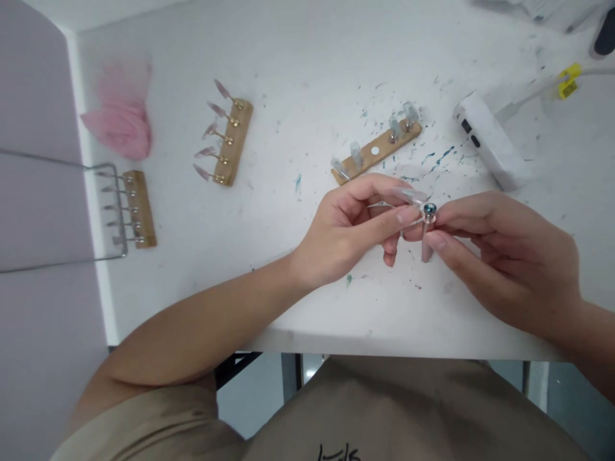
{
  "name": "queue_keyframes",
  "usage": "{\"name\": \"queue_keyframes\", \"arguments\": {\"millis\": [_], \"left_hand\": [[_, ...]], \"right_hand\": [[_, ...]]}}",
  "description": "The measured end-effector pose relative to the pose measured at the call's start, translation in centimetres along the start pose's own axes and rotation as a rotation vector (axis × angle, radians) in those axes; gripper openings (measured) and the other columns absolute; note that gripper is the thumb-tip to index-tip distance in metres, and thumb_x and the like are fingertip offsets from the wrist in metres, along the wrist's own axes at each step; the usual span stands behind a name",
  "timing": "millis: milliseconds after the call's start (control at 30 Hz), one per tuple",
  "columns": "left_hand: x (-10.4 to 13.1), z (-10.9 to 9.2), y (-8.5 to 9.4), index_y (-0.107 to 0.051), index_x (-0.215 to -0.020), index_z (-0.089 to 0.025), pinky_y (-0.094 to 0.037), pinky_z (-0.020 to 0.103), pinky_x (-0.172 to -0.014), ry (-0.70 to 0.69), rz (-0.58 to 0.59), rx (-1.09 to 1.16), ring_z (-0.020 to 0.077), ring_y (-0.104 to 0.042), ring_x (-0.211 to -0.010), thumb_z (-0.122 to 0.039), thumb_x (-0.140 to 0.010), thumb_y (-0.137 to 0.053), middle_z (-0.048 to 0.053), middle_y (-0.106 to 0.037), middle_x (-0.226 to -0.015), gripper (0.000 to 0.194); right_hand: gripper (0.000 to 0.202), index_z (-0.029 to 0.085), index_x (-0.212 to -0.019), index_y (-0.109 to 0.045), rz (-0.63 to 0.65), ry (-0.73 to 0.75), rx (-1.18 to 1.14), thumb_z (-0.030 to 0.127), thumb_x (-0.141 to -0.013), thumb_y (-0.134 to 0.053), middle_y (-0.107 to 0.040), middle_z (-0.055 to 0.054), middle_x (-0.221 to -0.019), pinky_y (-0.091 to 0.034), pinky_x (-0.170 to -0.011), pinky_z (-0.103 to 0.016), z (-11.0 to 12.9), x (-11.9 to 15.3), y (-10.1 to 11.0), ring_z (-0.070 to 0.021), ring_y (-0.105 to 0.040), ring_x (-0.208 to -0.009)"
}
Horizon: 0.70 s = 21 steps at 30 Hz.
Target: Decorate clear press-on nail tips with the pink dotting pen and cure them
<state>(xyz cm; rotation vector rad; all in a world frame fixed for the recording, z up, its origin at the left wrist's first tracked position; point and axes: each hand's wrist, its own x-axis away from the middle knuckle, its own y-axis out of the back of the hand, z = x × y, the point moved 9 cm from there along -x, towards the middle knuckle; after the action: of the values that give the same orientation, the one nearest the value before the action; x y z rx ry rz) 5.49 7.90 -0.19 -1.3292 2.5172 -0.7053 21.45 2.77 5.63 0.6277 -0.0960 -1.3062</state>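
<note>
My left hand (355, 224) is closed in a pinch on a clear nail tip (412, 194), which lies over the fingertips. My right hand (509, 256) grips a short, slim pinkish stick (426, 246) between thumb and fingers. At its upper end is a silver collar with a round, shiny teal top, close beside my left fingertips. Whether the nail tip and the stick touch, I cannot tell. Just beyond my left hand is a wooden nail stand (355, 168) carrying several pale nail tips, with a bare white spot in its middle.
Two more wooden stands with nail tips, one (239, 144) left of centre and one (140, 208) by the wire rack (122, 211), stand on the table. A pink folded cloth-like item (122, 131) lies at far left. A white device (490, 141) with a cable is at right.
</note>
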Motion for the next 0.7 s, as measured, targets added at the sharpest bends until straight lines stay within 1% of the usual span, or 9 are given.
{"name": "queue_keyframes", "arguments": {"millis": [67, 133, 233, 300, 400, 500, 567, 633, 700], "left_hand": [[0.0, 0.1, 0.0, -0.090, -0.114, -0.025, -0.074, 0.018, -0.061, -0.001, 0.005, 0.014, 0.0107, -0.087, -0.075, -0.036, -0.116, -0.100, -0.003, -0.093, -0.097, 0.014], [0.0, 0.2, 0.1, -0.091, -0.115, -0.026, -0.073, 0.018, -0.060, 0.004, -0.002, 0.032, 0.0080, -0.083, -0.070, -0.034, -0.115, -0.100, -0.004, -0.094, -0.103, 0.013], [0.1, 0.6, 0.4, -0.091, -0.114, -0.026, -0.073, 0.018, -0.059, 0.029, -0.022, 0.041, 0.0066, -0.080, -0.066, -0.037, -0.111, -0.104, -0.003, -0.095, -0.112, 0.017], [0.1, 0.6, 0.4, -0.092, -0.113, -0.026, -0.073, 0.019, -0.059, 0.038, -0.030, 0.042, 0.0067, -0.079, -0.065, -0.037, -0.110, -0.105, -0.003, -0.094, -0.111, 0.018], [0.1, 0.5, 0.3, -0.093, -0.113, -0.028, -0.072, 0.019, -0.058, 0.031, -0.038, 0.061, 0.0064, -0.077, -0.063, -0.033, -0.110, -0.105, -0.005, -0.092, -0.104, 0.014], [0.1, 0.5, 0.4, -0.090, -0.112, -0.027, -0.071, 0.019, -0.055, 0.047, -0.052, 0.044, 0.0092, -0.081, -0.066, -0.039, -0.108, -0.108, -0.004, -0.093, -0.101, 0.021], [0.1, 0.6, 0.5, -0.088, -0.112, -0.027, -0.070, 0.020, -0.054, 0.057, -0.061, 0.019, 0.0116, -0.085, -0.069, -0.044, -0.106, -0.109, -0.003, -0.093, -0.101, 0.027], [0.1, 0.5, 0.5, -0.088, -0.112, -0.026, -0.069, 0.020, -0.054, 0.049, -0.054, 0.014, 0.0126, -0.087, -0.072, -0.043, -0.107, -0.108, -0.003, -0.094, -0.101, 0.027], [0.1, 0.3, 0.3, -0.088, -0.113, -0.027, -0.070, 0.019, -0.055, 0.032, -0.040, 0.029, 0.0117, -0.087, -0.072, -0.038, -0.110, -0.106, -0.003, -0.094, -0.101, 0.021]], "right_hand": [[0.017, 0.012, -0.123, -0.074, -0.016, -0.012, 0.008, 0.029, -0.125, -0.072, -0.079, 0.004, -0.114, -0.062, -0.095, 0.009, -0.1, 0.0, 0.2, 0.0082, -0.082, -0.108], [0.016, 0.013, -0.121, -0.076, -0.037, -0.037, 0.012, 0.028, -0.124, -0.073, -0.078, 0.002, -0.111, -0.061, -0.090, 0.008, -0.2, -0.1, 0.4, 0.0069, -0.082, -0.106], [0.017, 0.012, -0.119, -0.078, -0.058, -0.075, 0.013, 0.028, -0.122, -0.075, -0.078, 0.000, -0.108, -0.059, -0.086, 0.008, -0.4, -0.4, 0.7, 0.0062, -0.081, -0.102], [0.021, 0.011, -0.117, -0.078, -0.057, -0.084, 0.011, 0.031, -0.123, -0.075, -0.077, -0.001, -0.105, -0.059, -0.086, 0.008, -0.4, -0.6, 0.9, 0.0068, -0.079, -0.097], [0.029, 0.010, -0.114, -0.081, -0.056, -0.089, 0.019, 0.036, -0.123, -0.075, -0.076, -0.003, -0.103, -0.059, -0.083, 0.007, -0.5, -0.6, 0.9, 0.0056, -0.077, -0.094], [0.030, 0.011, -0.116, -0.082, -0.046, -0.089, 0.024, 0.039, -0.123, -0.075, -0.076, -0.004, -0.104, -0.059, -0.081, 0.003, -0.5, -0.4, 0.6, 0.0034, -0.078, -0.098], [0.026, 0.013, -0.118, -0.081, -0.029, -0.081, 0.009, 0.037, -0.124, -0.075, -0.076, -0.002, -0.106, -0.059, -0.082, 0.002, -0.4, -0.2, 0.4, 0.0049, -0.078, -0.100], [0.025, 0.013, -0.119, -0.079, -0.003, -0.075, -0.013, 0.037, -0.125, -0.074, -0.076, 0.000, -0.107, -0.057, -0.082, 0.002, -0.4, -0.2, 0.1, 0.0064, -0.077, -0.100], [0.030, 0.011, -0.119, -0.077, 0.019, -0.075, -0.030, 0.040, -0.127, -0.071, -0.077, 0.000, -0.109, -0.057, -0.081, 0.000, -0.4, -0.1, -0.1, 0.0060, -0.078, -0.099]]}}
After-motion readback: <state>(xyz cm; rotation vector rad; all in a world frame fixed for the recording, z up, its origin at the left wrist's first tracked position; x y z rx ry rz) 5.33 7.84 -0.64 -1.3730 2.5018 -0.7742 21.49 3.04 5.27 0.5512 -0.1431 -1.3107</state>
